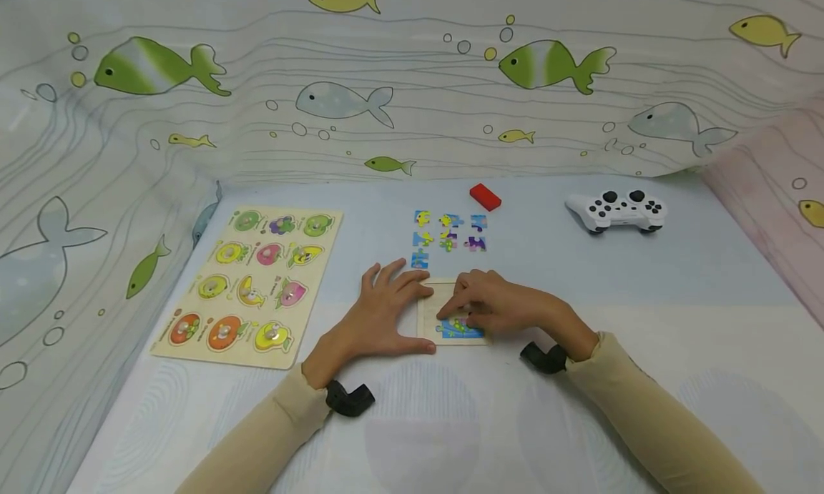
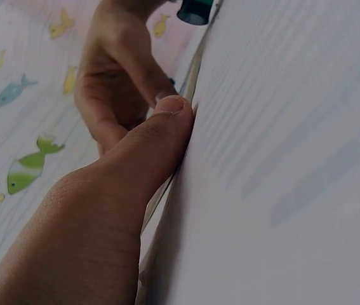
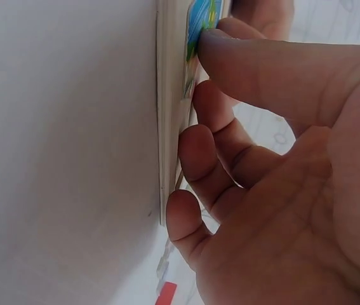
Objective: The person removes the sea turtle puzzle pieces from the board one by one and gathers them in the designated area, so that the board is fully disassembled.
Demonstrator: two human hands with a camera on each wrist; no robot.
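My left hand (image 1: 389, 312) is spread at the left side of a small wooden puzzle tray (image 1: 427, 319), index finger at the upper left corner. Its thumb (image 2: 160, 130) presses against the near edge. Over the tray's right part, my right hand (image 1: 492, 301) touches a strip of blue and green jigsaw pieces (image 1: 453, 331) lying along the bottom. In the right wrist view the thumb is on the face of a piece (image 3: 202, 19), while the other fingertips rest bent against the tray (image 3: 167, 95). The right hand hides the tray's upper right area.
Loose jigsaw pieces (image 1: 476, 244) lie in short rows beyond the tray. A red block (image 1: 486, 197) is behind them, with a white game controller (image 1: 618, 211) at the back right. On the left lies a wooden fruit peg board (image 1: 247, 287). Fish-printed cloth (image 1: 444, 86) lines the back.
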